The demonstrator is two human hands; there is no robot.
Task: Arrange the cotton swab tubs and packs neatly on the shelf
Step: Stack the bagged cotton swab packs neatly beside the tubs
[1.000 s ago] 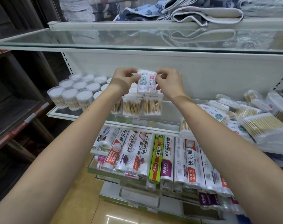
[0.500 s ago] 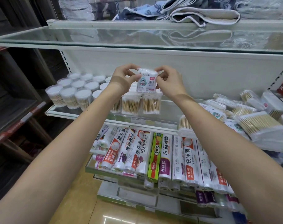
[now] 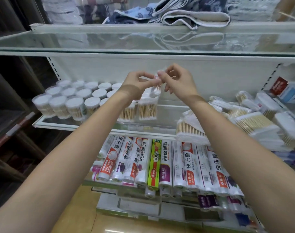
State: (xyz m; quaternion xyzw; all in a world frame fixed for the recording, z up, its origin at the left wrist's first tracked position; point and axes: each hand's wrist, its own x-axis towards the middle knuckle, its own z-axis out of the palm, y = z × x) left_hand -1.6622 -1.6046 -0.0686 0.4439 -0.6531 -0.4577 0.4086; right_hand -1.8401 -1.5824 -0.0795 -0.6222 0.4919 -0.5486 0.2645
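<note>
Above the middle of the glass shelf (image 3: pixel 72 126), both hands hold one small cotton swab pack (image 3: pixel 156 90). The pack is turned edge-on to me and blurred. My left hand (image 3: pixel 136 84) pinches its left side, and my right hand (image 3: pixel 178 81) pinches its top with thumb and fingers. Directly beneath them stands a row of upright swab packs (image 3: pixel 146 111). A block of round swab tubs (image 3: pixel 67 100) with white lids fills the shelf's left part. On the right, loose swab packs (image 3: pixel 251 121) lie in an untidy heap, one hanging over the front edge.
An upper glass shelf (image 3: pixel 143 49) with folded towels (image 3: pixel 193 15) hangs close above my hands. Boxes (image 3: pixel 288 91) stand at the far right. Cling-wrap rolls (image 3: pixel 160 162) fill the shelf below. A dark wooden rack (image 3: pixel 7 115) stands to the left.
The small pack has turned from label-facing-me to edge-on. My hands have come closer together at about the same height over the upright row.
</note>
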